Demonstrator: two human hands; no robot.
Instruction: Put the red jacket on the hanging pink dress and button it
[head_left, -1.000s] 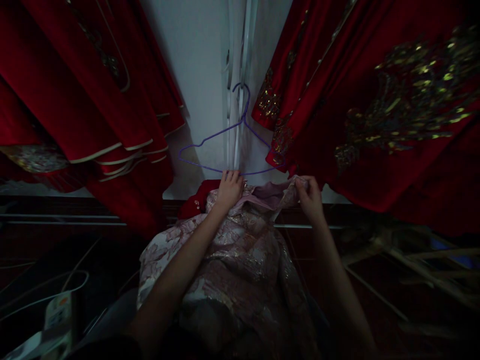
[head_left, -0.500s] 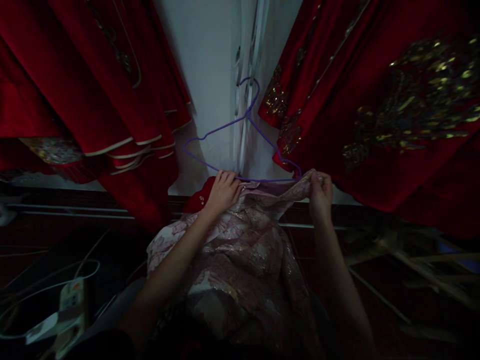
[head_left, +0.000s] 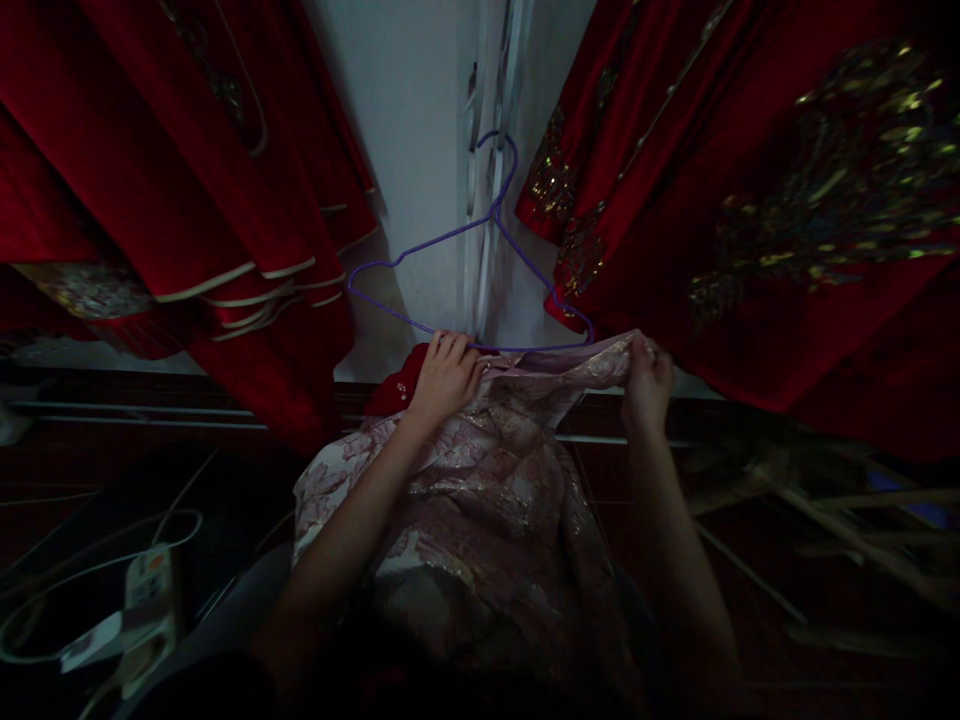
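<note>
A purple wire hanger (head_left: pixel 442 238) rises in front of the pale wall, its hook at the top. Over its lower bar curl the fingers of my left hand (head_left: pixel 447 378), closed on the hanger and on the upper edge of a pink floral garment (head_left: pixel 517 490). The garment has a metallic sheen and drapes down over my lap. My right hand (head_left: pixel 648 385) pinches another part of that edge, pulled out past the hanger's right end. A piece of red cloth (head_left: pixel 397 385) with small shiny decorations shows beside my left hand.
Red garments with pale trim (head_left: pixel 247 200) hang at the left. At the right hang red garments with gold sequins (head_left: pixel 810 230). A power strip (head_left: pixel 148 590) with cables lies at lower left. Wooden bars (head_left: pixel 825 520) stand low on the right, dim and blurred.
My right hand has drawn the garment's edge slightly to the right, and the opening looks narrower and more stretched. The hanger has shifted a little left and up in view; my left hand keeps its hold.
</note>
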